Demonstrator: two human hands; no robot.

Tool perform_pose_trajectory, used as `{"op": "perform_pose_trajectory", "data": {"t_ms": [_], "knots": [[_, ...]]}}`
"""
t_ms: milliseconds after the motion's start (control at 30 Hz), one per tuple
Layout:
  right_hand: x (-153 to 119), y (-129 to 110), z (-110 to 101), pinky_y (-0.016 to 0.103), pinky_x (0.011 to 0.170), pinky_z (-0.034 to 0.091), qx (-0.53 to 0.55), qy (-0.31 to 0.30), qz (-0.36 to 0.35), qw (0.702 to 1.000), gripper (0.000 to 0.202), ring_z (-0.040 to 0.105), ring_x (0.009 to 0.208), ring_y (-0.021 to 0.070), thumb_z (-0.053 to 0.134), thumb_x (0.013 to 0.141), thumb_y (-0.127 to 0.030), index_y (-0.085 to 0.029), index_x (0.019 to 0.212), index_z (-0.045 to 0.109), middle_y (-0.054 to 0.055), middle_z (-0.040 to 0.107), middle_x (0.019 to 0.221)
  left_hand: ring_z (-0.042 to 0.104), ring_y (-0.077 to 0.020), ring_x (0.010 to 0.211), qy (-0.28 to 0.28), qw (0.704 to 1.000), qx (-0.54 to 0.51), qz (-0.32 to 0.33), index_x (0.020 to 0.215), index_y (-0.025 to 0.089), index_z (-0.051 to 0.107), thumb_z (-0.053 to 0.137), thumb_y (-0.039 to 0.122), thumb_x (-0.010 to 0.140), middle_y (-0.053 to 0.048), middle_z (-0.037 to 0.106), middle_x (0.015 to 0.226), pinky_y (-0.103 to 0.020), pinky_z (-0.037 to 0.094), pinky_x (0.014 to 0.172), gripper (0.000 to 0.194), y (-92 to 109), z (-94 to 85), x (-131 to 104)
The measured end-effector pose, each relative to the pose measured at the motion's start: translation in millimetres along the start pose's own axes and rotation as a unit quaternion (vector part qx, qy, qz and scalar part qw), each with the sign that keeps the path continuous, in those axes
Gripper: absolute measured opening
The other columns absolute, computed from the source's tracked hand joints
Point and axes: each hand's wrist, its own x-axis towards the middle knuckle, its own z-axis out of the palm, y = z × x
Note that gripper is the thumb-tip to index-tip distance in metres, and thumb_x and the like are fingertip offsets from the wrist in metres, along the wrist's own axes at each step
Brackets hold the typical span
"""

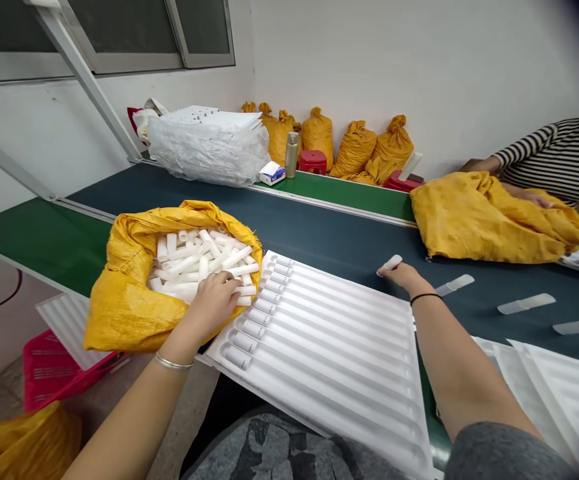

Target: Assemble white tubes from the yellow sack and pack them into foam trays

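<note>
A yellow sack (129, 293) stands at the near edge of the dark belt (319, 237), its mouth rolled wide, apparently so that the loose white tubes (184, 267) heaped inside lie within easy reach. The person's left hand (215, 295) rests on that heap at the sack's right side, fingers partly curled over the tubes; whether they grip one cannot be told.

Right of the sack, a ribbed white tray (339, 340) lies across the belt's near edge, its far left corner just beside the sack's mouth. Its long grooves would seem to stop round pieces rolling: short white pieces with dark print (254, 329) sit at the groove ends along its left edge, one to a groove, while the rest of each groove is bare.

Past the tray's far right corner, the right hand (403, 275) has its fingers closed on one pale tube (392, 262), held slightly tilted at the belt. Three translucent tubes (526, 304) lie spaced apart on the belt toward the right.
</note>
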Motion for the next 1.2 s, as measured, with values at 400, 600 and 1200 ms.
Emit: {"op": "perform_pose_trajectory", "data": {"t_ms": [400, 600, 1200], "knots": [[-73, -171, 77, 0.035, 0.097, 0.043, 0.067, -0.113, -0.334, 0.933, 0.024, 0.056, 0.111, 0.0182, 0.049, 0.094, -0.023, -0.017, 0.113, 0.063, 0.008, 0.062, 0.119, 0.052, -0.0267, 0.102, 0.028, 0.998, -0.055, 0.007, 0.104, 0.018, 0.063, 0.051, 0.018, 0.086, -0.010, 0.059, 0.106, -0.042, 0.044, 0.089, 0.021, 11, 6.9, 6], [-67, -192, 81, 0.036, 0.085, 0.047, 0.132, -0.100, -0.357, 0.919, 0.017, 0.060, 0.092, 0.0210, 0.065, 0.081, -0.022, -0.010, 0.093, 0.063, 0.010, 0.064, 0.094, 0.054, -0.0214, 0.109, 0.197, 0.922, -0.332, 0.034, 0.110, 0.020, 0.057, 0.053, 0.027, 0.090, -0.008, 0.062, 0.112, -0.039, 0.043, 0.097, 0.022, 10, -3.1, -15], [-168, -100, 17, 0.036, 0.084, 0.050, 0.355, -0.060, -0.588, 0.724, 0.027, 0.062, 0.097, 0.0195, 0.052, 0.092, -0.024, -0.023, 0.118, 0.059, 0.010, 0.066, 0.106, 0.064, -0.0220, 0.096, 0.025, 0.891, -0.453, 0.004, 0.109, 0.019, 0.064, 0.064, 0.036, 0.083, -0.008, 0.069, 0.105, -0.034, 0.052, 0.084, 0.031, 56, -13.4, -22]]}}
